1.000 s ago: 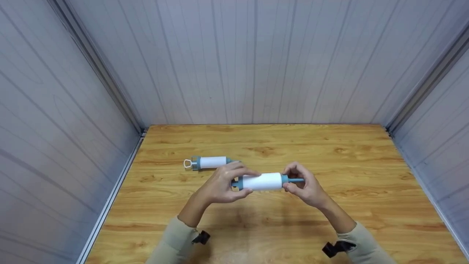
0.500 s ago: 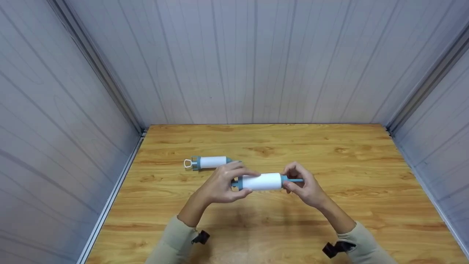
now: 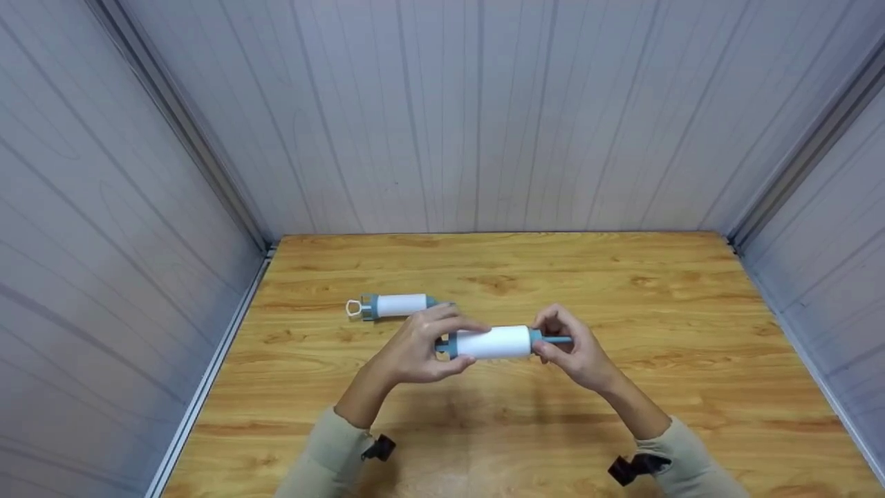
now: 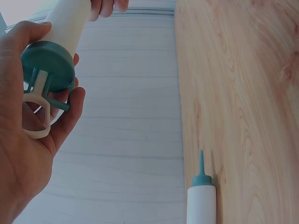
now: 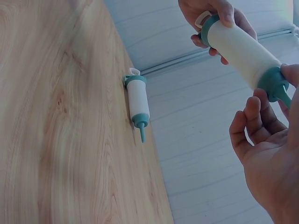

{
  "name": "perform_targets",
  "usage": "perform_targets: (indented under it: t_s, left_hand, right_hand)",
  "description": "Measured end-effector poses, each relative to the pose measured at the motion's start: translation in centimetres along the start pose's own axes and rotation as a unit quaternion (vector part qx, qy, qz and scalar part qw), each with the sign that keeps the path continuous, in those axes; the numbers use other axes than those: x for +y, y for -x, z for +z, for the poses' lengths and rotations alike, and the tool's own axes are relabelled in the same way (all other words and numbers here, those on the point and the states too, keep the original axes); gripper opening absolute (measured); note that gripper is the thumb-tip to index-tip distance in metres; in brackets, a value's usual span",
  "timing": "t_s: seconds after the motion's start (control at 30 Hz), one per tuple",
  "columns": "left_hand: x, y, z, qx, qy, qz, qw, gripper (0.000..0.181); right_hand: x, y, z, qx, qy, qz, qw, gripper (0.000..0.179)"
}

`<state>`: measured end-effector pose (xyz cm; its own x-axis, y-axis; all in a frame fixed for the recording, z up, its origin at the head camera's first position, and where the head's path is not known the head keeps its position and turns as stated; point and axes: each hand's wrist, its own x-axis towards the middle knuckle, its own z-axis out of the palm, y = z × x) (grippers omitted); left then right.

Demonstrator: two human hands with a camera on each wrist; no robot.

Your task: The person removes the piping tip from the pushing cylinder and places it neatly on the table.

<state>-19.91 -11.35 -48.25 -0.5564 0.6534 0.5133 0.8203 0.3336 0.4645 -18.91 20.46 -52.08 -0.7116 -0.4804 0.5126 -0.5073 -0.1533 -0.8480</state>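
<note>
Held level above the table is a large plastic syringe (image 3: 496, 342) with a white barrel and teal end caps. My left hand (image 3: 423, 347) grips its plunger end, thumb and fingers on either side of the barrel. The pale pull ring (image 4: 36, 115) at that end lies inside the left palm in the left wrist view. My right hand (image 3: 579, 354) pinches the teal nozzle cap (image 5: 273, 84) between thumb and fingertips, and the thin nozzle points into that palm. A second, similar syringe (image 3: 401, 305) lies on the table behind my left hand, which partly hides its nozzle in the head view.
The wood-grain table (image 3: 657, 290) is bordered by a pale panel wall (image 3: 477, 124) at the back. More panels, such as the left wall (image 3: 124, 263), stand at both sides. Small dark mounts (image 3: 379, 448) sit at both sleeve cuffs.
Little differs. Both hands stay in place on the syringe; the right thumb has shifted slightly on the nozzle cap. The syringe on the table has not moved.
</note>
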Motion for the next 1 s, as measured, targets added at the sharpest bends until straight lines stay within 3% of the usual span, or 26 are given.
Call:
perform_targets:
  t_s: [0.57,0.77,1.0]
  left_hand:
    - [0.03,0.05,-0.01,0.003,-0.007,-0.003,1.0,0.041]
    - [-0.02,0.15,-0.03,0.005,-0.005,-0.005,1.0,0.041]
    - [-0.03,0.13,-0.1,0.003,-0.012,-0.003,0.9999,0.041]
  right_hand:
    - [0.06,0.03,0.08,0.004,0.015,-0.01,0.9998,0.029]
    - [-0.07,-0.06,0.04,0.0,-0.009,0.009,0.9999,0.022]
    - [-0.18,-0.21,0.19,0.003,0.001,0.014,0.9999,0.016]
